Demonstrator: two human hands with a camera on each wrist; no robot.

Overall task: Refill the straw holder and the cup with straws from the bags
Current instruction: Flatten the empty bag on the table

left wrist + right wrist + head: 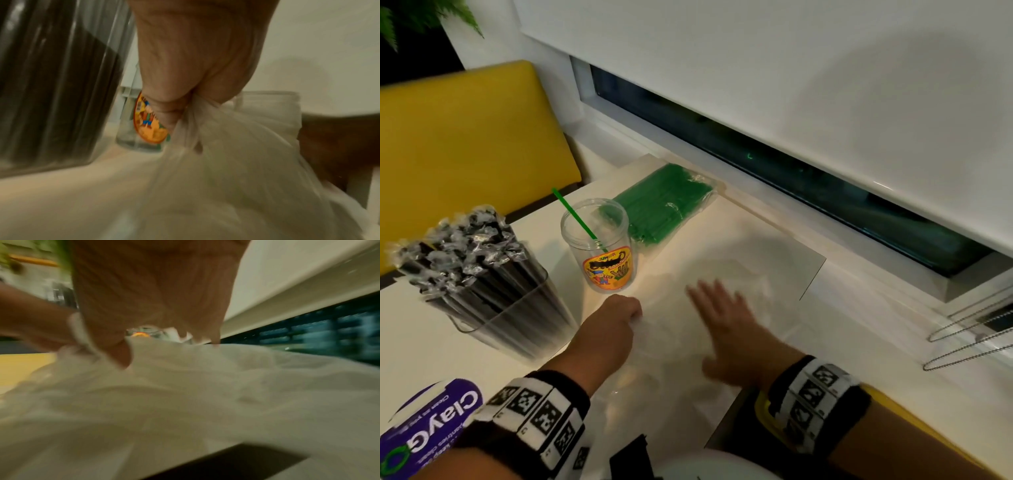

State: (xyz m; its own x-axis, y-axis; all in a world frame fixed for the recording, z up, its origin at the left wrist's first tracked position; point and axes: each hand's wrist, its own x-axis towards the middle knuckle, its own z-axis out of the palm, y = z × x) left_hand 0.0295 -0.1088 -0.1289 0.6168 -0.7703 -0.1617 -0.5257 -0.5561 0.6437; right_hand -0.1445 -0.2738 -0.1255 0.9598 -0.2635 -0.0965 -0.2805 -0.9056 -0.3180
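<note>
A clear straw holder (493, 308) packed with wrapped black straws stands at the left of the white table (774, 240). Right of it is a clear cup (602, 250) with a yellow label and one green straw (575, 216). Behind the cup lies a bag of green straws (667, 202). An empty clear plastic bag (674, 329) lies flat in front. My left hand (619, 315) pinches its bunched corner, seen close in the left wrist view as the bag (226, 154) gathered under the fingers (164, 113). My right hand (722, 318) lies flat on the bag (185, 394) with fingers spread.
A purple wipes pack (424, 421) sits at the front left. A yellow seat back (465, 137) rises behind the table. A window sill and dark window (791, 171) run along the far right, with bead chains (969, 342) lying at the right.
</note>
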